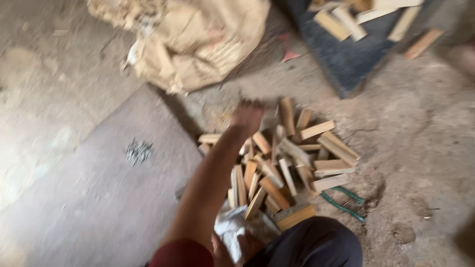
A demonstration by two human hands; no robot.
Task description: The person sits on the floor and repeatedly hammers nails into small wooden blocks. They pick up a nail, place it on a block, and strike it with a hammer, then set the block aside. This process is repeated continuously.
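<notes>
Head view, looking down at a dusty floor (420, 128). One bare arm runs from the lower centre of the frame up to a motion-blurred hand, probably the left hand (247, 116), poised at the far, upper-left edge of a pile of short wooden blocks (282, 163). The pile lies directly below and to the right of that hand, between it and the person's dark-trousered knee (316, 242); the blocks are slender pale offcuts whose long axes point in many directions, most of them fanning outward from the heap's centre. The blur leaves the spread of the fingers unreadable, so whether this hand is open, closed or holding a block cannot be told, though it sits just at or over the nearest blocks. The right hand does not appear in view. A crumpled white cloth (230, 227) lies at the near edge of the pile beside the knee, and green-handled pliers (344, 200) rest on the floor just right of it. Farther off stand a tan sack (208, 39), a dark mat (346, 54) bearing more blocks, and a small heap of nails (138, 151) on a grey board (99, 198).
</notes>
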